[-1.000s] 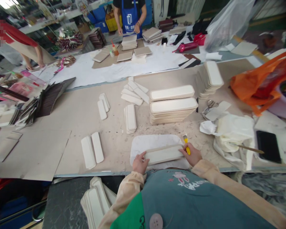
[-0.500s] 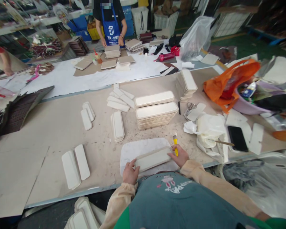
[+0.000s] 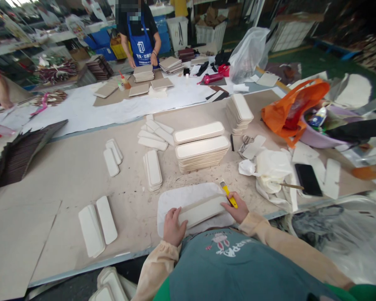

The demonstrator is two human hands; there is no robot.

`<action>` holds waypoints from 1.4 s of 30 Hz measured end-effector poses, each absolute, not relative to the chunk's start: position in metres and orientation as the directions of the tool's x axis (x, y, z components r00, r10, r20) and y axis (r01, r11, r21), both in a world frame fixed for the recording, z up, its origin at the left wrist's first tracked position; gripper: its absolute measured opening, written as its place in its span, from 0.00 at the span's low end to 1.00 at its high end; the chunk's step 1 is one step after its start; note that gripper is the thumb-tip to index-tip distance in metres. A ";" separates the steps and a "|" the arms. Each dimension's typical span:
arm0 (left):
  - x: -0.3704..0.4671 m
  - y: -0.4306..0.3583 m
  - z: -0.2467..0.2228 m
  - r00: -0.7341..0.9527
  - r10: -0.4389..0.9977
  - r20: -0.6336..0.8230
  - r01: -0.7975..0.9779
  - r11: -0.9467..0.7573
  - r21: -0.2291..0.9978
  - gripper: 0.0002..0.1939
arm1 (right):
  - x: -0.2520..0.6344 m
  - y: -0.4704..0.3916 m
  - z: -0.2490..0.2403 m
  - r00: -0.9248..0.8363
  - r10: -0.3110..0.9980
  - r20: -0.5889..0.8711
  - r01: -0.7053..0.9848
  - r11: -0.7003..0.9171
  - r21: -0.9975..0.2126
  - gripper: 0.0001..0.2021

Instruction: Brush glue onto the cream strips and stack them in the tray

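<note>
A long pale panel with rounded ends (image 3: 203,212) lies on a white rounded sheet (image 3: 171,200) at the table's near edge. At its left end, my left hand (image 3: 174,228) grips the panel, thumb and fingers around the end. My right hand (image 3: 238,208) is closed on a small yellow-handled brush (image 3: 230,198), whose head points up and away from me. The thumb and fingertips of that hand also touch the panel's right end.
Stacks of long white panels (image 3: 202,152) stand beyond the sheet, with shorter pieces (image 3: 153,169) to their left. On the right are a crumpled white bag with a stick (image 3: 274,167), scissors (image 3: 247,141) and a black phone (image 3: 308,179). A co-worker in a blue apron (image 3: 142,46) stands opposite.
The brush in my right hand has tilted from nearly upright to leaning left. My left hand has shifted slightly on the panel's end. The whole view has moved a little.
</note>
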State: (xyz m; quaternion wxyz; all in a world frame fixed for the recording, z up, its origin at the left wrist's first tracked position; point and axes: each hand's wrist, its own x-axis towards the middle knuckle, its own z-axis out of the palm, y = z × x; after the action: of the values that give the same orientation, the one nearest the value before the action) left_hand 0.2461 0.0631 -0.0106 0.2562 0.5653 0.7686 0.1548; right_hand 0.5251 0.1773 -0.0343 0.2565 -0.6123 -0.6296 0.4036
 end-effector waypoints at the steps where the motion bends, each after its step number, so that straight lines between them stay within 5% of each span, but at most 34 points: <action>1: 0.247 0.068 -0.008 -0.187 0.961 -0.205 0.789 0.271 0.551 0.27 | 0.526 0.175 -0.030 -0.129 0.976 -0.174 0.530 -0.081 -0.844 0.17; 8: 0.270 0.125 0.018 0.180 0.951 -0.252 0.634 0.084 0.769 0.38 | 0.527 0.176 0.027 -0.117 0.981 -0.154 0.157 -0.135 -0.978 0.23; 14: 0.301 0.162 0.038 0.294 0.891 -0.347 0.408 0.212 0.888 0.13 | 0.535 0.215 0.080 -0.091 0.989 -0.121 0.037 -0.118 -0.992 0.25; 18: 0.315 0.177 0.055 0.281 0.896 -0.344 0.190 0.299 0.935 0.13 | 0.542 0.239 0.099 -0.013 0.999 -0.049 -0.071 -0.050 -0.996 0.26; 33: 0.357 0.189 0.120 0.198 0.940 -0.277 -0.138 0.307 0.942 0.17 | 0.544 0.272 0.155 0.050 0.999 0.023 -0.315 0.037 -0.948 0.26; 42: 0.382 0.179 0.135 0.379 0.853 -0.359 -0.359 0.493 0.792 0.24 | 0.558 0.282 0.166 0.141 0.981 0.136 -0.291 0.173 -0.941 0.25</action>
State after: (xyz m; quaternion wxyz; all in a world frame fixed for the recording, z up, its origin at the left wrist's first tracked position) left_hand 0.3824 0.1789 0.1355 0.7689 0.3132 0.3941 0.3942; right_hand 0.5577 0.2822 0.1664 0.6371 -0.4058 -0.4248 0.4989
